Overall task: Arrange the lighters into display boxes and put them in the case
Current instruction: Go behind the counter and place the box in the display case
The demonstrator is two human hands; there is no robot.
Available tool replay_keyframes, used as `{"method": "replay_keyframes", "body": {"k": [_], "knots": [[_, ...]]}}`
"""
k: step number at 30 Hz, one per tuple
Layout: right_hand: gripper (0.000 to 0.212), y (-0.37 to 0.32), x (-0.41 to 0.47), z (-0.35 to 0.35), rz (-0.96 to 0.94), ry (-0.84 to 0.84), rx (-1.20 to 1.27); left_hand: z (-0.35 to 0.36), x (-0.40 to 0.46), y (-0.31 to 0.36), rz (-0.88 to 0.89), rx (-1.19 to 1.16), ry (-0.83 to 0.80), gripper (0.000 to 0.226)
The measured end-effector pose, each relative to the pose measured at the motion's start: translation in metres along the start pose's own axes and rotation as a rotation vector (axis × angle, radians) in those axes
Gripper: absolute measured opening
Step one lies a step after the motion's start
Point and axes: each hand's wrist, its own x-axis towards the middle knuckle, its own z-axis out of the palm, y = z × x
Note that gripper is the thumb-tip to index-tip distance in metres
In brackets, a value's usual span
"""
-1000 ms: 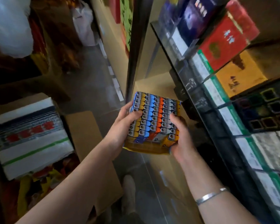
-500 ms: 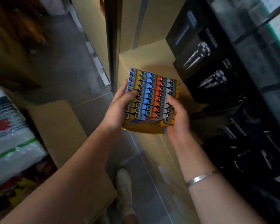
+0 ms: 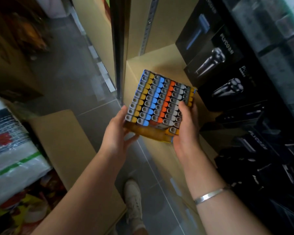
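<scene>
Glossy plastic lighters (image 3: 159, 100) with shiny metal caps fill a yellow cardboard display box (image 3: 149, 132). Matt tan shelf (image 3: 161, 63) beside glossy black shaver boxes (image 3: 215, 65); a polished metal bracelet (image 3: 209, 195) gleams.

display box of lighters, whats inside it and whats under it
The display box holds upright lighters in yellow, blue, orange and white rows; their bodies are hidden. Under it lies a tan shelf; the left hand and right hand hold it.
</scene>
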Motion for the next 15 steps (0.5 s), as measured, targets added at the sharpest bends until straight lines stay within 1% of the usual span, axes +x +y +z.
{"method": "replay_keyframes", "body": {"k": [3, 5, 6, 7, 9, 11, 14, 15], "knots": [[0.051, -0.003, 0.008, 0.022, 0.036, 0.059, 0.114, 0.006, 0.014, 0.015, 0.052, -0.206, 0.062, 0.048], [0.047, -0.005, 0.015, 0.038, 0.062, 0.115, 0.199, 0.011, 0.024, 0.026, 0.093, -0.312, 0.054, 0.049], [0.049, -0.006, 0.019, 0.045, 0.076, 0.145, 0.222, 0.014, 0.030, 0.031, 0.128, -0.297, 0.022, 0.049], [0.050, -0.007, 0.023, 0.051, 0.091, 0.174, 0.237, 0.017, 0.034, 0.035, 0.177, -0.211, -0.008, 0.048], [0.053, -0.009, 0.032, 0.061, 0.137, 0.217, 0.254, 0.022, 0.043, 0.042, 0.289, -0.056, -0.013, 0.044], [0.056, -0.012, 0.042, 0.069, 0.164, 0.242, 0.296, 0.025, 0.053, 0.047, 0.346, 0.032, -0.035, 0.039], [0.056, -0.019, 0.051, 0.078, 0.128, 0.247, 0.388, 0.032, 0.061, 0.055, 0.357, 0.062, -0.120, 0.022], [0.055, -0.022, 0.054, 0.080, 0.106, 0.247, 0.403, 0.034, 0.066, 0.057, 0.347, 0.068, -0.143, 0.024]]}}
